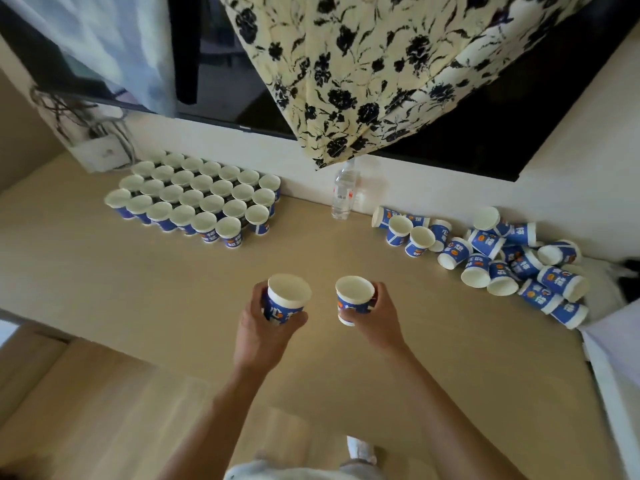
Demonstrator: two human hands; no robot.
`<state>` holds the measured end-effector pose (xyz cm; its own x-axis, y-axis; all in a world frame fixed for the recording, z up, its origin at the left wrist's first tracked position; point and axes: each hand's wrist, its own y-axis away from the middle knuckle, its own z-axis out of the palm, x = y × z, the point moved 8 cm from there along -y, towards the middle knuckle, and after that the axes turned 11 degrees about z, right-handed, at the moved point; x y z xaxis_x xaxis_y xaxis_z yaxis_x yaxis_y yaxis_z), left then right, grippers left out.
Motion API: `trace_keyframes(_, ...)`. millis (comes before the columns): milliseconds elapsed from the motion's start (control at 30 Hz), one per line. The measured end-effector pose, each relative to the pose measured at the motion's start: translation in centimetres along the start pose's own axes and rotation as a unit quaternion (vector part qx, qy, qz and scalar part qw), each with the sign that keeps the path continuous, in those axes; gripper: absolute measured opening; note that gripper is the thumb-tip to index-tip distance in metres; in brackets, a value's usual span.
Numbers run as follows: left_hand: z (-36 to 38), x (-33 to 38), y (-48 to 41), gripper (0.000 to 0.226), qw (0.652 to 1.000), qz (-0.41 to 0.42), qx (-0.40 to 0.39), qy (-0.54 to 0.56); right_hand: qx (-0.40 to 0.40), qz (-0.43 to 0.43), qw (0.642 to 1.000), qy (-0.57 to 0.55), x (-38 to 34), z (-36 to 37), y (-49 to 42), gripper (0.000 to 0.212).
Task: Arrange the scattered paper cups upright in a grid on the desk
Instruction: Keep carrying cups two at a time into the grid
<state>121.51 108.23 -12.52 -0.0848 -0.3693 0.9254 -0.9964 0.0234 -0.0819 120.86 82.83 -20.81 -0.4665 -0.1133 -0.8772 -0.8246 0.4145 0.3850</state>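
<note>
Each hand grips one upright paper cup over the counter (138,289): left cup (288,301) in the left hand (263,327), right cup (355,301) in the right hand (379,318), fingers (259,294) wrapped round them. A grid of cups (197,195) stands back left and a heap of cups (502,258) lies right, with a bottle (343,195) between.

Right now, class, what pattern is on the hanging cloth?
The cloth shows dark flowers on cream; head view.
</note>
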Motion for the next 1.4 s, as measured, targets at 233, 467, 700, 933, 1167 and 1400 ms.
trace_keyframes(233, -8.3, -3.6, 0.4, 0.063, 1.000, -0.011, 0.010, 0.002, -0.008, 0.013, 0.999, -0.040, -0.7, 7.5, 3.9, 0.065)
trace_keyframes(467, -14.6, -7.4, -1.1, 0.066, 0.999, -0.029, 0.026, 0.012, -0.032, 0.026, 0.998, -0.044, -1.8, 15.0, 4.8, 0.064)
trace_keyframes(700, -16.7, -10.0, -5.9, 0.061, 0.999, -0.032, 0.005, -0.009, -0.034, 0.034, 0.998, -0.038, -3.9, 20.2, 0.6, 0.057)
trace_keyframes(933, -18.1, -12.9, -13.4, 0.060, 0.997, -0.033, -0.033, -0.061, -0.004, 0.045, 0.998, -0.038, -4.8, 24.7, -8.2, 0.058)
trace_keyframes(1167, -19.4, -14.8, -19.5, 0.072, 0.995, -0.037, -0.052, -0.081, 0.044, 0.049, 0.998, -0.017, -5.4, 27.2, -14.6, 0.056)
trace_keyframes(1400, -17.7, -16.6, -22.8, 0.068, 0.994, -0.035, -0.091, -0.052, 0.052, 0.039, 0.998, 0.017, -4.2, 29.0, -17.5, 0.057)
